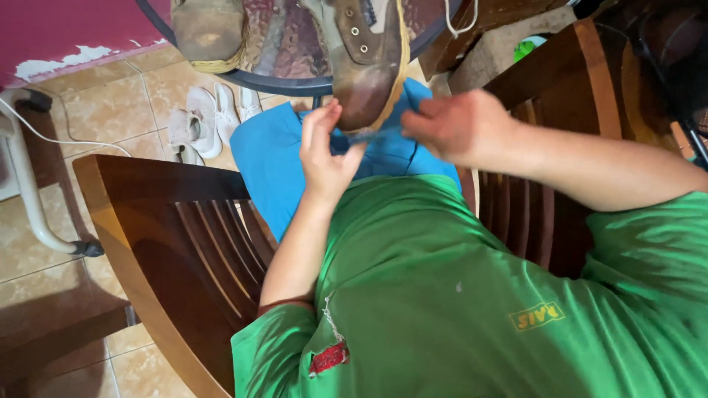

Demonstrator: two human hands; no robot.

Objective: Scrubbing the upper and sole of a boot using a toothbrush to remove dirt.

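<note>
Left hand (324, 158) is pinching the toe of a worn brown boot (366, 63), which is hanging off the glass table (280, 74). Right hand (457, 125), curled beside the boot, is blurred; its grip is unclear.

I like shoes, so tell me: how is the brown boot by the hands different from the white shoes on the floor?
The brown boot is dark, scuffed leather; the white shoes are pale and look softer. The brown boot sticks out over the edge of the round table, toe pointing down toward the left hand and right hand; the white shoes lie on the tiled floor, away from both hands. Both are footwear.
</note>
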